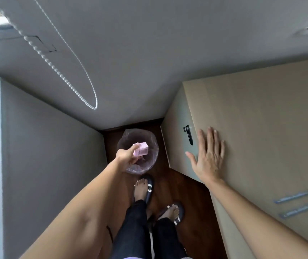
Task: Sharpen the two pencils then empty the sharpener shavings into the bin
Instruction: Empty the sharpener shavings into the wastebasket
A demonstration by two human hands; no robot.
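Sharpener (pixel 140 149), pink and boxy, is held in the left hand's (pixel 127 159) curled grip at frame centre, directly above the lined bin (pixel 153 161); the right hand (pixel 208 157) rests flat, fingers spread, on the table (pixel 265 131).

Left hand (pixel 126 159) extended downward, fingers curled, gripping; right hand (pixel 208 156) flat, fingers spread.

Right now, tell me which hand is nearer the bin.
Left. The left hand holds the pink sharpener directly over the bin; the right hand rests flat on the desk, off to the bin's right.
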